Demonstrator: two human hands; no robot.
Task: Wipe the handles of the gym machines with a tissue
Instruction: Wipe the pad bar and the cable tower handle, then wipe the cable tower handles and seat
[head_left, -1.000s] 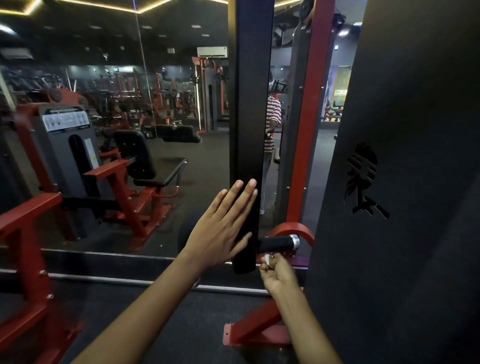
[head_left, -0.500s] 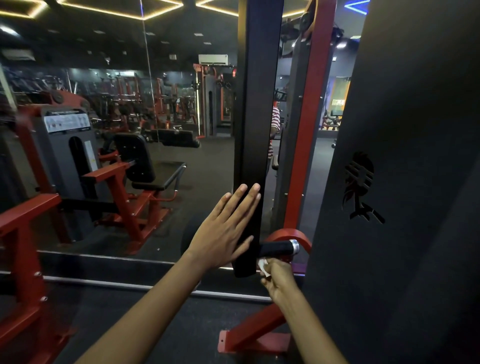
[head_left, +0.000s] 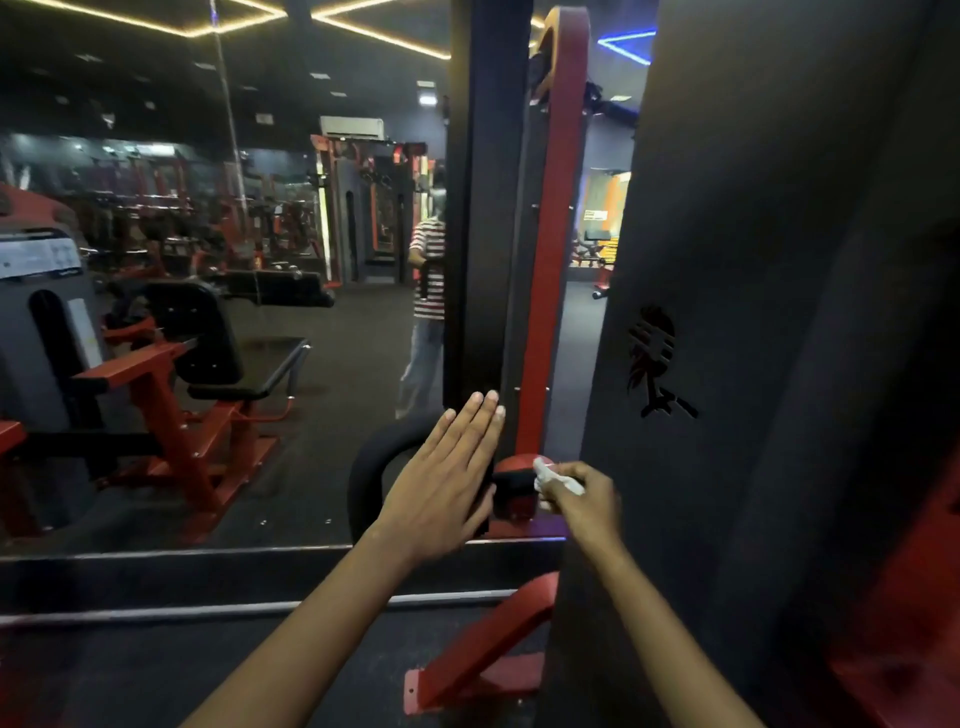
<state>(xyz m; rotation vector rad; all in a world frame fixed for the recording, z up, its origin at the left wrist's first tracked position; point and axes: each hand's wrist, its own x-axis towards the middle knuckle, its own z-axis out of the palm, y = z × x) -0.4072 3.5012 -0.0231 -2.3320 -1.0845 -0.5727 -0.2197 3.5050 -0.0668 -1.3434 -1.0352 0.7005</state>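
Tissue (head_left: 558, 480) sits pinched in the right hand (head_left: 587, 499) against the black handle (head_left: 511, 483); left hand (head_left: 441, 483) braces flat on the upright (head_left: 478, 208). Best wrap and twist fully around.

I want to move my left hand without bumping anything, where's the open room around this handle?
Free: left of the left hand, toward the mirror. Crowded: between black post and dark panel, where the right hand holds the tissue at the handle.
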